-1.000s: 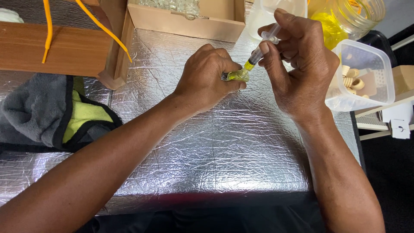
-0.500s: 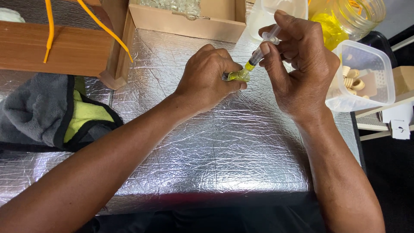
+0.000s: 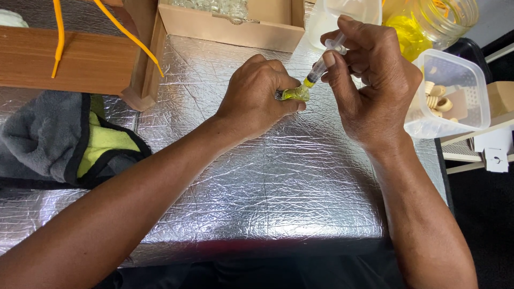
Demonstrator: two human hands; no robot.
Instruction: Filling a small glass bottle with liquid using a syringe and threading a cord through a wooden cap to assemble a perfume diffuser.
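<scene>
My left hand (image 3: 257,91) is closed around a small glass vial (image 3: 296,94) of yellow liquid, held tilted just above the foil-covered table (image 3: 241,176). My right hand (image 3: 369,75) grips a clear plastic syringe (image 3: 321,64) with its thumb near the plunger end. The syringe slants down to the left and its tip meets the vial's mouth. A little yellow liquid shows in the syringe's lower end. Most of the vial is hidden under my left fingers.
A cardboard box (image 3: 235,24) with glass vials stands at the back. A clear plastic tub (image 3: 455,91) with pale small parts sits at the right, a glass jar (image 3: 444,13) of yellow liquid behind it. A grey and yellow cloth (image 3: 59,139) and a wooden stand (image 3: 69,61) lie left.
</scene>
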